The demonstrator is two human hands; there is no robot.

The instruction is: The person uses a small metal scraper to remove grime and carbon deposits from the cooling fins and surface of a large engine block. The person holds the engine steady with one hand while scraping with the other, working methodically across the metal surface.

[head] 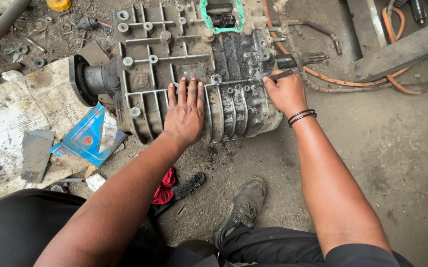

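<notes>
Left hand (186,112) flat and released on the greasy ribbed gearbox casing (184,64) lying on the floor; could slide off under pressure. Farther right, right hand (285,91) clenched on a thin dark tool (281,75) at the casing's edge; might slip and gouge it.

Tool (282,75) tip hidden, maybe scraper; gearbox (184,59) top cropped.

Grey gearbox casing (184,64) (green gasket (205,20)), red rag (164,190)
</notes>
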